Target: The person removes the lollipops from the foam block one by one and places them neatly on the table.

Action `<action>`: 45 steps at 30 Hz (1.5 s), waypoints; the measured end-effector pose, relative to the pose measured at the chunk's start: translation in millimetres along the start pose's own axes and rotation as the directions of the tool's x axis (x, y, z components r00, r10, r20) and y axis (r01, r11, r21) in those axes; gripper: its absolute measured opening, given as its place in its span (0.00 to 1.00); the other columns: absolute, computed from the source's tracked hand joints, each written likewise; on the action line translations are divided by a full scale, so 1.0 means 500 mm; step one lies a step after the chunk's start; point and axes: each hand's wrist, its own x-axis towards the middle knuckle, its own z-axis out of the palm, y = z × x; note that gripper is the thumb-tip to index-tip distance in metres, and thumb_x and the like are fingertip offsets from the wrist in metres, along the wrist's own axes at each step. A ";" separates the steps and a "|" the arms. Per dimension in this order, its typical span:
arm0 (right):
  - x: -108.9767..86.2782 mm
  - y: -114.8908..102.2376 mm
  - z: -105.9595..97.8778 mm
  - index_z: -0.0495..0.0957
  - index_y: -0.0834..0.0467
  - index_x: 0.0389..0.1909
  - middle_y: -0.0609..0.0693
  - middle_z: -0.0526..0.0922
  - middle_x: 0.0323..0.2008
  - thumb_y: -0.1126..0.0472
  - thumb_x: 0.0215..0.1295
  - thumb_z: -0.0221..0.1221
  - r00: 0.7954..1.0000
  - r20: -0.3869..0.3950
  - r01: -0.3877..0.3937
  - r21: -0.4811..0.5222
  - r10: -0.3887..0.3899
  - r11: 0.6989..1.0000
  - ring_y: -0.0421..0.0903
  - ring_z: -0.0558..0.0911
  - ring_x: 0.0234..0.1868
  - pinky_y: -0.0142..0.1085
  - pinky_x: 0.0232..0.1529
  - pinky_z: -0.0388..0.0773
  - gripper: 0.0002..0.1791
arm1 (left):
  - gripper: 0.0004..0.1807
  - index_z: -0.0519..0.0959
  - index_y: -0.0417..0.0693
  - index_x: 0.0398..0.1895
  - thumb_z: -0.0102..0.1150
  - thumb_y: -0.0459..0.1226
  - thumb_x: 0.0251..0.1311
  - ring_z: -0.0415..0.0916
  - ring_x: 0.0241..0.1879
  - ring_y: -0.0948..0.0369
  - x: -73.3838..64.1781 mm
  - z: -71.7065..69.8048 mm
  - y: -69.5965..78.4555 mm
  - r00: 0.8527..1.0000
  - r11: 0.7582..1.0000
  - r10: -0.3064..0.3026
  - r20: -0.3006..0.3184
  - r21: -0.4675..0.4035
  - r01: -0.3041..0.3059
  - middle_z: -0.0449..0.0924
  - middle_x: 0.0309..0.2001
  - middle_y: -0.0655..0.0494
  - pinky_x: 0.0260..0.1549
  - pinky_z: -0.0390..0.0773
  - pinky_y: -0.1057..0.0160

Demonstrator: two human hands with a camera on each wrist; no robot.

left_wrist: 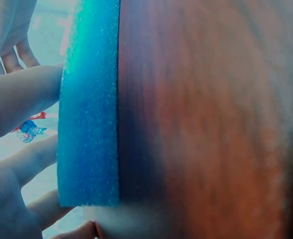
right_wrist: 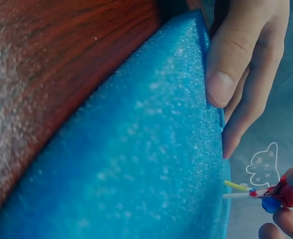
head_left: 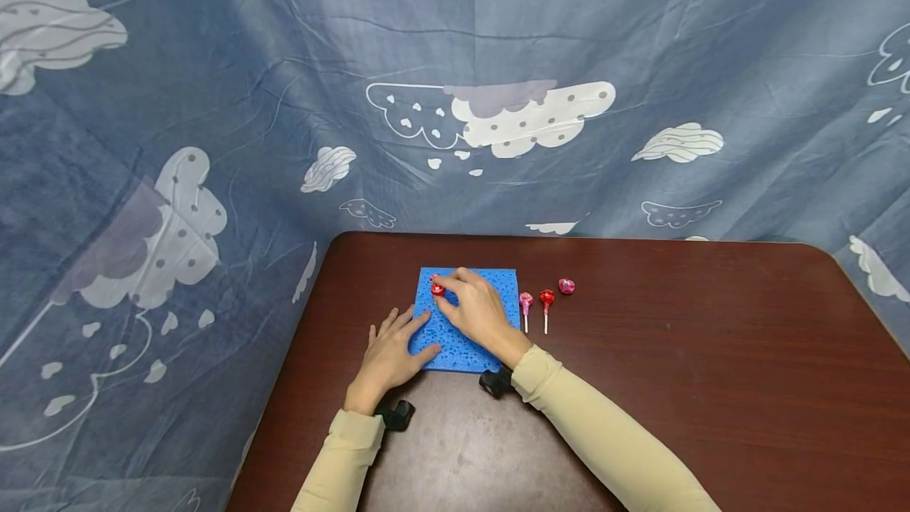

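Observation:
A blue foam block (head_left: 462,342) full of small holes lies flat on the table. My left hand (head_left: 391,354) rests at its left edge, fingers spread and straight, thumb on the block's near left part. Over the block's far left part, my right hand (head_left: 478,306) pinches a red-wrapped lollipop (head_left: 437,289) between thumb and fingers. In the right wrist view, a yellow stick (right_wrist: 236,186) and a white stick (right_wrist: 238,195) meet the foam side by side. A blue wrapper (right_wrist: 271,204) shows close to the red one. Which stick belongs to which candy is hard to tell.
Right of the block lie a pink lollipop (head_left: 525,300) and a red lollipop (head_left: 547,298), sticks toward me. A pink-wrapped candy (head_left: 566,286) lies just beyond them. The dark brown table (head_left: 682,354) ends at a blue cloud-patterned curtain (head_left: 498,204).

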 end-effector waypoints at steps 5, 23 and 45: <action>-0.003 0.002 0.003 0.88 0.53 0.56 0.49 0.87 0.41 0.58 0.64 0.72 1.000 0.012 -0.026 0.009 0.026 1.000 0.46 0.85 0.35 0.38 0.28 0.82 0.19 | 0.38 0.71 0.60 0.77 0.65 0.59 0.65 0.54 0.80 0.37 0.000 -0.001 0.002 1.000 1.000 0.008 -0.002 -0.002 -0.008 0.64 0.79 0.45 0.70 0.51 0.21; -0.006 -0.002 0.004 0.88 0.53 0.55 0.49 0.87 0.40 0.58 0.65 0.72 0.999 0.030 -0.045 0.012 0.045 0.999 0.43 0.84 0.33 0.36 0.28 0.81 0.18 | 0.38 0.71 0.60 0.76 0.65 0.59 0.65 0.55 0.80 0.38 -0.002 0.002 0.002 1.000 1.000 0.008 -0.005 -0.006 -0.008 0.64 0.79 0.47 0.70 0.51 0.22; 0.035 0.061 -0.216 0.87 0.59 0.53 0.55 0.88 0.42 0.61 0.65 0.70 0.963 -0.225 -0.121 0.119 0.146 0.985 0.53 0.85 0.44 0.48 0.44 0.81 0.16 | 0.38 0.71 0.60 0.77 0.66 0.58 0.65 0.54 0.80 0.38 -0.006 -0.004 0.001 0.999 0.999 0.029 -0.020 -0.044 -0.030 0.63 0.79 0.46 0.70 0.50 0.21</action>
